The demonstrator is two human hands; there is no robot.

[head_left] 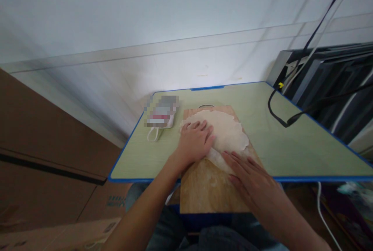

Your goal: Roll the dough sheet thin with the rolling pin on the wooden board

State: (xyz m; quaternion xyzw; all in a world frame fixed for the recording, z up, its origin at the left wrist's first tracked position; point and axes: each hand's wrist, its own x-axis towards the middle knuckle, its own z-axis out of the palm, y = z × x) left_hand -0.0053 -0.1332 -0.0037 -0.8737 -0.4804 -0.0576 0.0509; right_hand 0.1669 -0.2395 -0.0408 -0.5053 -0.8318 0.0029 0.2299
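A thin, pale sheet of dough (229,128) with an uneven edge lies on a wooden board (210,192). Its near edge looks folded or rolled over toward the far side. My left hand (196,140) rests on the left part of the dough, fingers a little spread. On the near right part lies my right hand (247,173), flat, with its fingers stretched out along the dough. The dough under both palms is hidden.
The board sits on a pale green table (297,142) with a blue rim and juts past its near edge. A blurred-out phone-like object (163,113) with a white strap lies at left. A black cable (287,122) hangs over the right side.
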